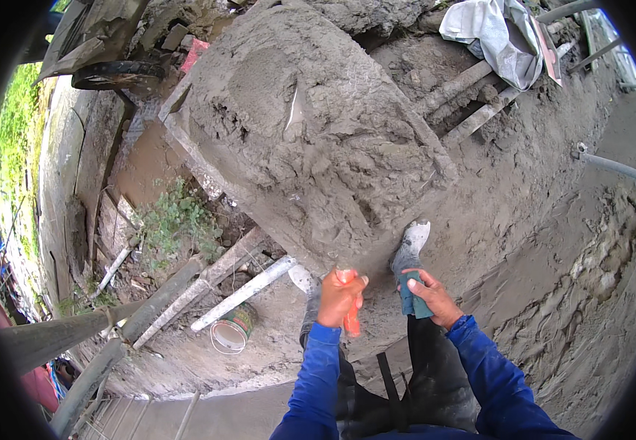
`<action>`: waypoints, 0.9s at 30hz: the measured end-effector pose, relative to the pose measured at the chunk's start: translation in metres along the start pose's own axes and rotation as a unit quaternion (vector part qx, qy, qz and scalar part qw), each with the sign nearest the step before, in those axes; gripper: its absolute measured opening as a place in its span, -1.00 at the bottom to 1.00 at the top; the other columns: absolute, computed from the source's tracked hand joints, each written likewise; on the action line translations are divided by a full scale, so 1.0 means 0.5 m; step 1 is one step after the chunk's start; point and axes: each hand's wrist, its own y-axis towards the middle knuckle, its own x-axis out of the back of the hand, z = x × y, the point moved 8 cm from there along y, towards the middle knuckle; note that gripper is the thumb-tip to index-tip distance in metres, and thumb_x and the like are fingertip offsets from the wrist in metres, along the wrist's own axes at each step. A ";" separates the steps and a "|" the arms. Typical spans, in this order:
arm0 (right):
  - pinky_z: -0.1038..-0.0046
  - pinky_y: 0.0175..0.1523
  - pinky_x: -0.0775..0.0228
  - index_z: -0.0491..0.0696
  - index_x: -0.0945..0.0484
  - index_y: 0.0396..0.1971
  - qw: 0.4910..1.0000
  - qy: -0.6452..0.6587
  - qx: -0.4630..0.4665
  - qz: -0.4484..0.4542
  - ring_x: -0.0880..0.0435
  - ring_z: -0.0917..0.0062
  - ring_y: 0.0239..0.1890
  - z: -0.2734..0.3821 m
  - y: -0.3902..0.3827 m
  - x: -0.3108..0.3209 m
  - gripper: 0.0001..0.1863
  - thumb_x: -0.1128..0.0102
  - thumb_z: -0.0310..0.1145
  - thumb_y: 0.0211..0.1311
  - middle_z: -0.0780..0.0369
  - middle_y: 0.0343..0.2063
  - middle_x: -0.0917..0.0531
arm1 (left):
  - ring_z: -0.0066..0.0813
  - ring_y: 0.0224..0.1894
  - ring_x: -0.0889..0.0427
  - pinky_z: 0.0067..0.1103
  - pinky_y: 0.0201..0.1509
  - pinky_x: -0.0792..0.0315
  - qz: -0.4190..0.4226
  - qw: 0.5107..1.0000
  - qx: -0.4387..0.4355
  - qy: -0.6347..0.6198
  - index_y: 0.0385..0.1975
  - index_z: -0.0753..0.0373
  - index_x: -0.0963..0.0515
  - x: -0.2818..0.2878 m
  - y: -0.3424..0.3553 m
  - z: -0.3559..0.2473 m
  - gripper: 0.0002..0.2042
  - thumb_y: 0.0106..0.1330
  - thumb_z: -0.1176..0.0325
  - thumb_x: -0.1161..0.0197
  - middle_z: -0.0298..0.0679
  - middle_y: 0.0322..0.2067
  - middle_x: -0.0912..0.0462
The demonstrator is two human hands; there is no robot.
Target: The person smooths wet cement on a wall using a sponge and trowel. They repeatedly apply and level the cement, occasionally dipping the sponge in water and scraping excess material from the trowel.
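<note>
The biggest thing here is the wheelbarrow [186, 139], heaped with one grey, lumpy, damp-looking mound of mortar [311, 125]. Its long axis runs from the upper left down toward the person at the lower right, and the near end stops just in front of the person's feet. The tray's pale rim shows along the left side; the heap covers the rest of it.

Around it lies muddy ground [553, 242], churned and wet on the right. To the left, several grey pipes [164, 301] lie slanted together, too overlapped to count surely. At the top right sits one crumpled white sack [490, 33].

Two boots show below the barrow: the right boot [410, 246], smeared pale with mud, and the left boot [302, 279], mostly hidden.

One small bucket [231, 330] with a greenish band lies tipped on the ground near the pipes.

Two handles come next. The left hand [338, 297] is clenched around an orange handle [349, 312] that points downward toward the person. The right hand [429, 295] is wrapped around a teal handle [410, 297], standing roughly upright just beside the right boot. Both sleeves are blue.
</note>
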 end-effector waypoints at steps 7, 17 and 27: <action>0.46 -0.05 -0.52 0.00 -0.45 0.19 0.998 -0.008 0.036 0.051 -0.59 0.63 -0.11 0.048 0.046 -0.127 -0.49 -0.26 -0.04 0.38 0.28 -0.13 -0.63 | 0.09 -0.46 -0.69 -0.15 -0.40 -0.52 -0.262 0.659 -0.181 0.682 -0.22 0.25 -0.33 0.200 0.101 -0.151 -0.80 0.37 0.29 -0.15 0.05 -0.53 -0.66; 0.47 -0.09 -0.54 0.00 -0.44 0.20 0.995 0.069 0.066 0.016 -0.61 0.61 -0.14 0.137 0.058 -0.012 -0.47 -0.28 -0.05 0.37 0.26 -0.13 -0.63 | 0.27 -0.31 -0.66 -0.05 -0.16 -0.52 -0.157 0.855 -0.072 0.489 -0.14 0.31 -0.48 0.200 -0.026 0.085 -0.69 0.19 0.28 -0.22 0.15 -0.37 -0.68; 0.48 -0.10 -0.55 0.00 -0.44 0.20 0.993 0.098 0.069 0.005 -0.61 0.62 -0.15 0.161 0.044 0.062 -0.50 -0.26 -0.08 0.39 0.25 -0.13 -0.63 | -0.53 -0.74 -0.39 -0.46 -0.66 -0.34 0.162 0.969 0.156 -0.102 -0.32 0.19 -0.47 -0.130 0.165 -0.014 -0.88 0.24 0.51 -0.28 -0.35 -0.62 -0.45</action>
